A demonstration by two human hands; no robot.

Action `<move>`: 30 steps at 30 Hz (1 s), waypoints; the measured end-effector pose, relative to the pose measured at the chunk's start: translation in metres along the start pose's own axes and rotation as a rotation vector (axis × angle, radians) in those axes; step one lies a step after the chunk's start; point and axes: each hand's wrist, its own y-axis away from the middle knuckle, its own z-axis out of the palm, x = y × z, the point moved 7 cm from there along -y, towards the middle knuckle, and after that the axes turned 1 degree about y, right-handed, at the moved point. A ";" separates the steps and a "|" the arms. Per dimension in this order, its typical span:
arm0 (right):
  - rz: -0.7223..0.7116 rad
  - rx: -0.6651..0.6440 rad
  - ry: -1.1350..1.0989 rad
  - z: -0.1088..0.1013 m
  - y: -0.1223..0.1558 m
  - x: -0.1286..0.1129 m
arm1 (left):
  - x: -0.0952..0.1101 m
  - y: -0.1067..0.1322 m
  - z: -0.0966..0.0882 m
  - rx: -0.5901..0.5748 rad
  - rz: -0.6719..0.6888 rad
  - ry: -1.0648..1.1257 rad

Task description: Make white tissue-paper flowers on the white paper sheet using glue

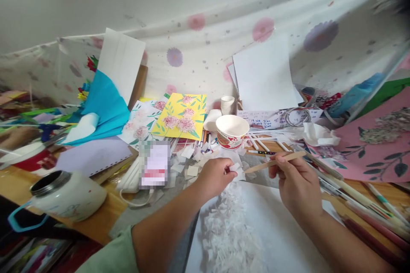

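My left hand (215, 175) is closed in a pinch on a small white paper scrap (236, 167). My right hand (296, 183) grips a thin wooden stick (274, 162) that points left toward that scrap, its tip almost touching it. Both hands hover over a grey sheet (278, 230) that carries a band of crumpled white paper pieces (229, 226). Just beyond the hands stands a white paper bowl (232, 131) with a red pattern, open side up.
Loose white scraps (192, 160) litter the table behind the hands. A yellow flower painting (182, 116), a pink flower painting (374, 145), white sheets (264, 74), blue paper (102, 106), a white jar (65, 196) and pencils (361, 198) crowd the wooden table (102, 217).
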 end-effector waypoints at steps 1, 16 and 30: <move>0.002 -0.013 -0.010 0.001 0.000 0.001 | 0.001 0.000 0.002 -0.008 0.005 0.015; -0.003 -0.101 0.272 0.008 -0.006 0.004 | 0.010 -0.003 -0.006 0.019 0.177 0.062; -0.049 -0.061 0.284 -0.002 -0.014 -0.010 | 0.031 0.013 0.007 -0.112 0.486 -0.165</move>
